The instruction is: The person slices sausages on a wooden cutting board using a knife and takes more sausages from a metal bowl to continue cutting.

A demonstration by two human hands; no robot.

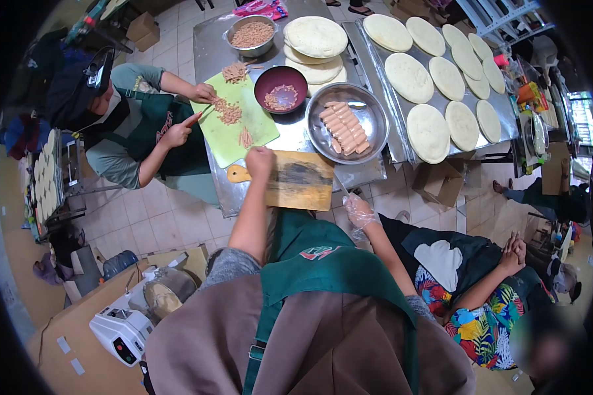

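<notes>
A wooden cutting board (301,180) with a dark stained middle and a round-ended handle lies at the table's front edge. Fingers curled, my left hand (260,162) is over its left part, beside the green cutting board; what it holds, if anything, is hidden. My right hand (360,212), in a clear plastic glove, grips a knife (340,184) just off the wooden board's right edge, the blade pointing up toward the steel bowl (314,138). Whole sausages (344,128) lie in rows in that bowl. Cut sausage strips (245,137) sit on the green board near my left hand.
A co-worker (148,125) at left cuts sausage on the green cutting board (221,145). Behind stand a maroon bowl (265,80), a pot of chopped sausage (251,36) and stacked flat dough rounds (315,37). More rounds (428,135) cover the right table. Another person (471,276) is at right.
</notes>
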